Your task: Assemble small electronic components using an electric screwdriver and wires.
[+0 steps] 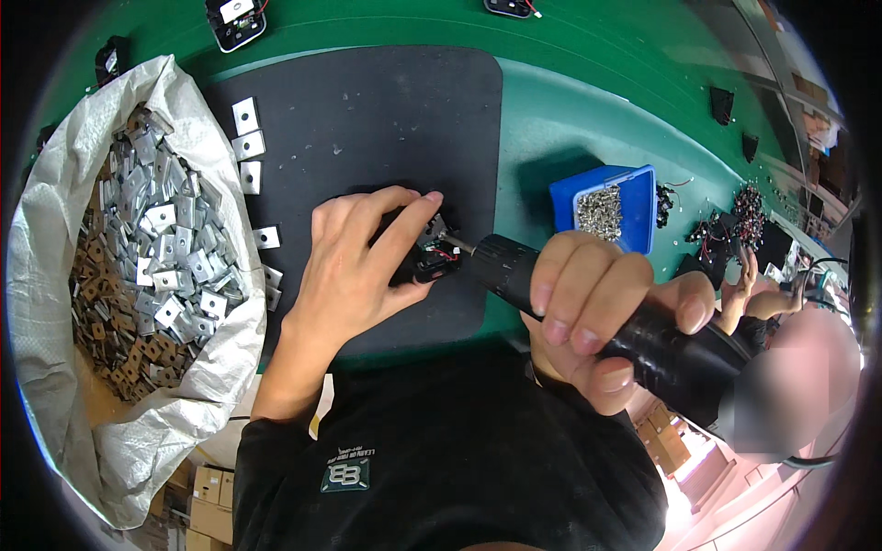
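Near the lower right part of the black mat (404, 110), the left hand (354, 253) grips a small black housing (434, 266), with fingers over its far side and the thumb along its near side. A red wire shows in the open part of the housing. The right hand (593, 308) is wrapped around a thick black driver (501, 262), which slants in from the lower right, its metal bit pointing into the housing (whether the tip touches, I cannot tell).

Beyond the left fingers, the mat's dark surface runs on to its rounded far edge, leaving broad room that way. To the left, room is tighter: loose metal plates (250, 176) lie in a rough column along the mat's left side, just beside a white woven bag (230, 344) heaped with similar pieces. Off the mat's right edge, a strip of green table (528, 124) separates it from a blue bin (645, 220) holding small metal parts (599, 213). The bin stands near the driver, beyond the right knuckles. Farther right, another person's hand (746, 275) shows.
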Motion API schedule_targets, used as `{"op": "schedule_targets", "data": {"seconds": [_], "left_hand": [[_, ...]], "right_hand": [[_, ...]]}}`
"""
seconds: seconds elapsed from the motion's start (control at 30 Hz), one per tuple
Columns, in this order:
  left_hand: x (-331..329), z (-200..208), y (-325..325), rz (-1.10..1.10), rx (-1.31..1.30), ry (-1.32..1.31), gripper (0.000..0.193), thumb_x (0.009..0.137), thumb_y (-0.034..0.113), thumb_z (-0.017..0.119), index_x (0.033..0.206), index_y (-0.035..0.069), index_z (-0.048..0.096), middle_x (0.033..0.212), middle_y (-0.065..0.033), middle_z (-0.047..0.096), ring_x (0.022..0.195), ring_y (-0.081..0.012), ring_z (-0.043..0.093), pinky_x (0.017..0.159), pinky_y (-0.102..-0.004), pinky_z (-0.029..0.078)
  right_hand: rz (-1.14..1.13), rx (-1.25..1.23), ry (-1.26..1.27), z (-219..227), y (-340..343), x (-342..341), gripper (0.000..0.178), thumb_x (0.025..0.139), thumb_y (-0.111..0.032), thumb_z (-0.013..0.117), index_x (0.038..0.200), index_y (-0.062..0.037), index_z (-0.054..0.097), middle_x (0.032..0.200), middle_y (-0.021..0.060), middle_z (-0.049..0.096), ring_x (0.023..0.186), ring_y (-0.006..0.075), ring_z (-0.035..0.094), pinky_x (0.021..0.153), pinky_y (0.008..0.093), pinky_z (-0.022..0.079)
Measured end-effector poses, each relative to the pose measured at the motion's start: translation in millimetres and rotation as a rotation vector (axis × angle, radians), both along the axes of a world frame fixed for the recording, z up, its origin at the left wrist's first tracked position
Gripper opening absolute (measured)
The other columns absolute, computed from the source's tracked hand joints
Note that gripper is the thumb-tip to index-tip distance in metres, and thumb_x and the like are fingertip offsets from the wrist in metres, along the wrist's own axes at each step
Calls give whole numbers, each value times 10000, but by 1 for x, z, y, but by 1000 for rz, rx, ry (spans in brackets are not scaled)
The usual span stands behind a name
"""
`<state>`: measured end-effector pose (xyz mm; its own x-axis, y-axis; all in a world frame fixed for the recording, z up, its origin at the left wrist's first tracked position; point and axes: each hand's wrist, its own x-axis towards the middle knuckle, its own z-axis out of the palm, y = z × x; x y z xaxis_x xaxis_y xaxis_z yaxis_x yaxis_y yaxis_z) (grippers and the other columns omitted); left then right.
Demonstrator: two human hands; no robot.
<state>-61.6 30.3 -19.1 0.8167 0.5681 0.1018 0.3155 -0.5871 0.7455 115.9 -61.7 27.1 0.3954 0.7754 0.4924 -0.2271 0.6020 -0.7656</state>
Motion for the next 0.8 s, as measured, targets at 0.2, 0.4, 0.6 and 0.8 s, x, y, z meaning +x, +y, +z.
{"op": "schedule_targets", "data": {"seconds": [0.2,0.4,0.6,0.8], "left_hand": [[1,1,3,-13,-28,13,739,545,150,806,1254,128,598,1154,-52,561,989,-247,553,867,-391,373],[1,1,3,-25,-46,19,701,565,155,795,1239,142,604,1147,-60,550,981,-256,554,860,-394,375],[0,1,2,-23,-35,23,691,574,153,789,1240,147,604,1149,-65,550,985,-263,555,864,-399,376],[0,2,3,-25,-60,32,690,573,147,786,1240,144,608,1143,-65,553,989,-265,544,866,-399,376]], "right_hand": [[12,-114,-32,-1,2,-7,493,876,-219,719,1269,-234,421,740,-13,560,619,135,553,598,286,437],[-7,-91,-54,-3,1,-10,501,879,-223,715,1282,-229,417,745,-8,559,619,138,553,595,288,438],[2,-82,-78,-3,2,-8,504,881,-218,709,1292,-226,419,751,-4,555,619,141,550,593,290,434],[34,41,-61,-11,3,-6,500,814,-62,685,1199,-170,386,765,45,592,611,182,596,578,335,508]]}}
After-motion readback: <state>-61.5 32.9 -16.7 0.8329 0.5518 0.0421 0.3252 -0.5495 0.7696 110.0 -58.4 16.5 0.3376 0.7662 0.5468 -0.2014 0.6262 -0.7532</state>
